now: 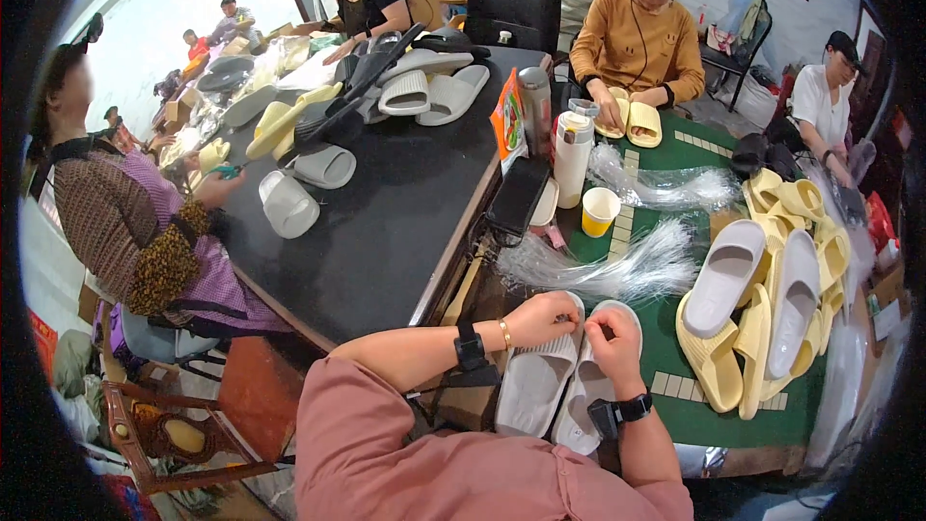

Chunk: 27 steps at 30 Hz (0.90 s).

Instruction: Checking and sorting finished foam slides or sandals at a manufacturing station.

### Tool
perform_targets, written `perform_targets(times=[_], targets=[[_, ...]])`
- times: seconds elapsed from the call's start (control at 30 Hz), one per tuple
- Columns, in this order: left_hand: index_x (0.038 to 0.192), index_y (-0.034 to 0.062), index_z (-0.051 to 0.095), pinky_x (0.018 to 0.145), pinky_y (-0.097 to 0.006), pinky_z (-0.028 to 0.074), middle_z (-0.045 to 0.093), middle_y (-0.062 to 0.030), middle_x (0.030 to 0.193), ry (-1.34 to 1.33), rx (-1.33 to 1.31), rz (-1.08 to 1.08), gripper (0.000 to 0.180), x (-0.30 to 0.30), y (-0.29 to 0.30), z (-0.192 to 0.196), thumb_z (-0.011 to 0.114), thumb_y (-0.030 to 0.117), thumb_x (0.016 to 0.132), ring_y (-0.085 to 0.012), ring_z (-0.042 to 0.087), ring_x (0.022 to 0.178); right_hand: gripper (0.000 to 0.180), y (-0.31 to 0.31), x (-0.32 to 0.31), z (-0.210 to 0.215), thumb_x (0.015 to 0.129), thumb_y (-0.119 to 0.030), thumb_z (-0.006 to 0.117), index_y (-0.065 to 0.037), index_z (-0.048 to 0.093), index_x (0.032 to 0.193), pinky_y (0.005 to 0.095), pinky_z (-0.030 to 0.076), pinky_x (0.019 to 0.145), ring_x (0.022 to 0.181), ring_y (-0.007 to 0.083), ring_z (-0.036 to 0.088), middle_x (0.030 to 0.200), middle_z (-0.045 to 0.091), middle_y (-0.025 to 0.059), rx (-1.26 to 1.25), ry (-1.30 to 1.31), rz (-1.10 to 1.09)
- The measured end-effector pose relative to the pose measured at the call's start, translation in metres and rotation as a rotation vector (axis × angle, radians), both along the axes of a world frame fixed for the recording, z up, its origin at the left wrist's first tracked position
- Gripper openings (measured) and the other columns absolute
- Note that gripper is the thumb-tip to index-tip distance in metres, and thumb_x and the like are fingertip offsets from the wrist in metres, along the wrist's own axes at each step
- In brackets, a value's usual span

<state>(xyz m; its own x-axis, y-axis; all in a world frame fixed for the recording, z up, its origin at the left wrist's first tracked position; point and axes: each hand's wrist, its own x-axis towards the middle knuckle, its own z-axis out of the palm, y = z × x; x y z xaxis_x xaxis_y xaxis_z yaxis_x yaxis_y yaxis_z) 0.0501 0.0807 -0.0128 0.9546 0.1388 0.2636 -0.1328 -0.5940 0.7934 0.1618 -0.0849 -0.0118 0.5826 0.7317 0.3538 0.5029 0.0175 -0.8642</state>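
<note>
Pair of grey slippers [559, 381] lies soles up, side by side, at near edge of green bench [719, 415]. Left hand [540, 318] pinches toe of left slipper, grip narrow, fingers curled tight. Right hand [612, 338] pinches toe of right slipper, grip narrow too. Bundle of clear plastic ties [627, 270] just beyond hands; pile of yellow and grey slippers [772, 309] at right edge. Judgement: keep toes level and soles pressed flush, pair aligned; avoid letting either slide off bench edge.
</note>
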Motion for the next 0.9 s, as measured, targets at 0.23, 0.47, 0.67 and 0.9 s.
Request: perform_targets(times=[0.23, 0.47, 0.67, 0.9], targets=[[0.083, 0.0032, 0.065, 0.080, -0.038, 0.050, 0.064, -0.0114, 0.088, -0.016, -0.004, -0.011, 0.007, 0.001, -0.001, -0.001, 0.068, 0.009, 0.079, -0.0294, 0.062, 0.088, 0.005, -0.004, 0.001, -0.001, 0.079, -0.002, 0.066, 0.001, 0.062, 0.078, 0.0317, 0.048, 0.069, 0.075, 0.0226, 0.062, 0.081, 0.065, 0.0099, 0.091, 0.034, -0.071], [0.083, 0.0034, 0.065, 0.078, -0.037, 0.050, 0.064, -0.0108, 0.090, 0.038, 0.004, -0.017, 0.008, 0.004, 0.000, -0.008, 0.069, 0.010, 0.080, -0.0277, 0.063, 0.086, 0.005, -0.006, 0.004, -0.007, 0.079, -0.002, 0.065, 0.001, 0.062, 0.078, 0.0313, 0.048, 0.070, 0.075, 0.0215, 0.062, 0.080, 0.066, 0.0098, 0.122, 0.017, -0.081], [0.091, 0.0028, 0.063, 0.077, -0.037, 0.051, 0.064, -0.0117, 0.090, 0.069, -0.109, 0.002, 0.012, 0.001, -0.006, 0.008, 0.068, 0.010, 0.082, -0.0284, 0.063, 0.084, 0.005, -0.005, 0.004, -0.010, 0.080, -0.002, 0.065, 0.002, 0.062, 0.079, 0.0282, 0.045, 0.064, 0.069, 0.0161, 0.057, 0.077, 0.064, 0.0073, 0.034, 0.130, -0.091], [0.092, 0.0018, 0.062, 0.077, -0.037, 0.050, 0.064, -0.0124, 0.091, 0.040, -0.113, 0.021, 0.012, 0.002, -0.004, 0.003, 0.066, 0.010, 0.084, -0.0282, 0.063, 0.085, 0.006, -0.004, 0.005, -0.012, 0.080, -0.003, 0.065, 0.002, 0.061, 0.079, 0.0276, 0.044, 0.063, 0.069, 0.0152, 0.057, 0.077, 0.063, 0.0066, 0.044, 0.146, -0.064]])
